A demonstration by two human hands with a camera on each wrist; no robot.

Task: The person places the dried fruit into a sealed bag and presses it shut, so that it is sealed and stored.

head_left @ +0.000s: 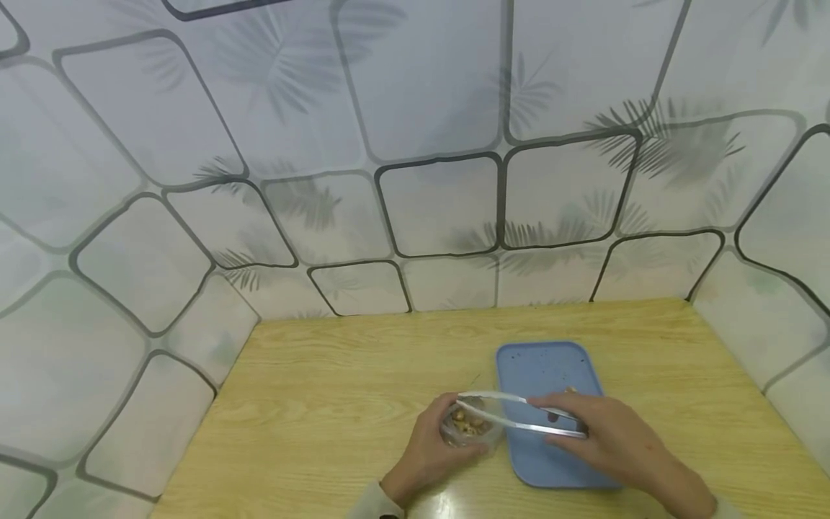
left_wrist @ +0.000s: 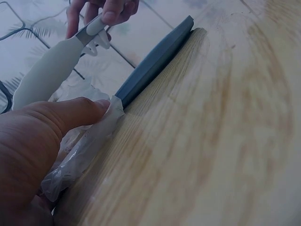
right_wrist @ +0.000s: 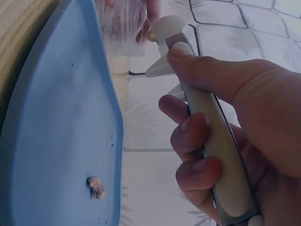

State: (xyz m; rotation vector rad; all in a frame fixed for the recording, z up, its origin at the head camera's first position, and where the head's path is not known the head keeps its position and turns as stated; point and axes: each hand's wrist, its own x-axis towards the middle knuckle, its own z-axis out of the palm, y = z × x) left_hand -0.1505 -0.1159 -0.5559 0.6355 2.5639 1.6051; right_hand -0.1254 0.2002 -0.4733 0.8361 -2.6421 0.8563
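Observation:
My left hand (head_left: 433, 441) grips a clear plastic bag (left_wrist: 87, 153), its thumb pressed along the near side. Small yellow-brown pieces (head_left: 468, 424) lie inside; their kind is hard to tell. In my right hand (head_left: 616, 440) is a pair of metal tongs (head_left: 551, 431) with white tips, the thumb on one arm and curled fingers on the other. The tips reach over the mouth of the bag, slightly apart in the head view. A small yellowish bit (right_wrist: 151, 36) shows beside the tips in the right wrist view; whether they pinch it I cannot tell.
A blue tray (head_left: 541, 461) lies on the wood-grain table (head_left: 311, 404), right of the bag. One small brownish piece (right_wrist: 96, 187) and some dark specks are on it. Patterned walls (head_left: 447, 209) enclose the table at the back and sides.

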